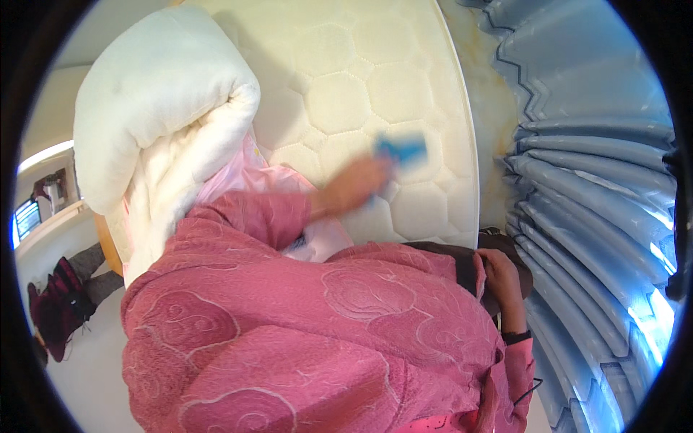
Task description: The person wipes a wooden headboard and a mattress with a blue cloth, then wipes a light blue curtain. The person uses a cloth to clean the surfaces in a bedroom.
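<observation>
Over the cream quilted mattress (338, 103), my left hand (360, 181) is closed around a small blue object (406, 149), too blurred to name. My right hand (501, 273) lies by my dark-trousered knee (517, 260), beside the hem of my pink patterned coat (346, 314); its fingers are partly hidden, and whether they grip the hem I cannot tell. Pink fabric (281, 178) lies on the mattress under my left forearm. Against it, at the upper left, is a thick white folded quilt (162, 81).
Grey-blue curtains (584, 189) hang along the right side, past the mattress's piped edge (474, 135) and a marbled surface (482, 108). At the far left, dark red and black clothing (59, 308) and a grey item (97, 270) lie beyond the bed.
</observation>
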`<state>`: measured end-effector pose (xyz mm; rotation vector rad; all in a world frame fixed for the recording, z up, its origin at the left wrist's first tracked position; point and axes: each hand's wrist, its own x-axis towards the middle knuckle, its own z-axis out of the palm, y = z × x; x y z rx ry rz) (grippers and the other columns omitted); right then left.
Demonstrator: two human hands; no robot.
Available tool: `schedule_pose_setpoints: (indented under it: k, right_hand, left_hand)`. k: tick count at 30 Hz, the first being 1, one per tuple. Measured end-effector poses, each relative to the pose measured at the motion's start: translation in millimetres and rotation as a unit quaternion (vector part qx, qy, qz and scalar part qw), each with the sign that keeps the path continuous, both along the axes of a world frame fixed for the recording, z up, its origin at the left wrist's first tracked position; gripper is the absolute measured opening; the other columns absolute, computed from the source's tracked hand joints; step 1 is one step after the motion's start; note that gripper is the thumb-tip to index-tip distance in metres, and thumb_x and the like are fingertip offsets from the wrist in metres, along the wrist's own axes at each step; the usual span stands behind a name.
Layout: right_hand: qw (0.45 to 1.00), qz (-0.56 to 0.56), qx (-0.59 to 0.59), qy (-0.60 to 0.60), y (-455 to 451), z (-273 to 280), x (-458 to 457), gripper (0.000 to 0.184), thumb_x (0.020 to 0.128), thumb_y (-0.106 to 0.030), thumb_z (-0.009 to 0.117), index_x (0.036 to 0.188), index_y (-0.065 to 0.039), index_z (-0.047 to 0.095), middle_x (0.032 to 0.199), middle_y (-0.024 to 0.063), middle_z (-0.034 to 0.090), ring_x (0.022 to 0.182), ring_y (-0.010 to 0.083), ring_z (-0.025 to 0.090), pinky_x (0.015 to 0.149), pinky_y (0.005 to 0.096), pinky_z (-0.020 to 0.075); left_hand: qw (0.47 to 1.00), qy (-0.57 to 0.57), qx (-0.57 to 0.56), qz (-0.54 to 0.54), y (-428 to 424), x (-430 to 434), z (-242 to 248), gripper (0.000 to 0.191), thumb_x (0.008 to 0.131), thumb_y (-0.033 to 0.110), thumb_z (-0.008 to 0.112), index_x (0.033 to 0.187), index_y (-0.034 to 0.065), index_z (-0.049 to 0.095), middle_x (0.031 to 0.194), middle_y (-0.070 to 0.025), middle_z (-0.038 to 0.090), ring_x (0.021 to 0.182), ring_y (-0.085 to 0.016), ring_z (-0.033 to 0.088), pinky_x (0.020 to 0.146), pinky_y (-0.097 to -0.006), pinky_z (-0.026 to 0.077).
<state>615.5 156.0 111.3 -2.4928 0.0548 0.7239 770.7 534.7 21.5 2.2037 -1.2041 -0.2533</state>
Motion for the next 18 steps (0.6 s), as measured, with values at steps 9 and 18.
schedule_pose_setpoints:
  k: [9,18]
  right_hand:
    - [0.999,-0.047,0.018,-0.008,-5,9,-13,0.023,0.087,-0.005,0.054,0.106,-0.010,0.066,0.100,0.0131,0.066,0.094,0.0345,0.062,0.082,0.0401,0.0499]
    - [0.993,-0.089,0.052,-0.054,-13,18,-42,0.022,0.087,-0.004,0.056,0.106,-0.007,0.066,0.102,0.0157,0.065,0.097,0.0349,0.062,0.084,0.0393,0.0498]
  left_hand:
    - [0.959,-0.120,0.072,0.247,107,67,-25,0.040,0.084,0.006,0.054,0.124,0.0054,0.054,0.137,-0.0192,0.048,0.129,-0.036,0.043,0.107,-0.0465,0.032]
    - [0.993,-0.038,-0.034,-0.102,-22,-35,-25,0.049,0.082,0.001,0.054,0.130,0.0063,0.052,0.143,-0.0190,0.044,0.134,-0.036,0.039,0.111,-0.0465,0.030]
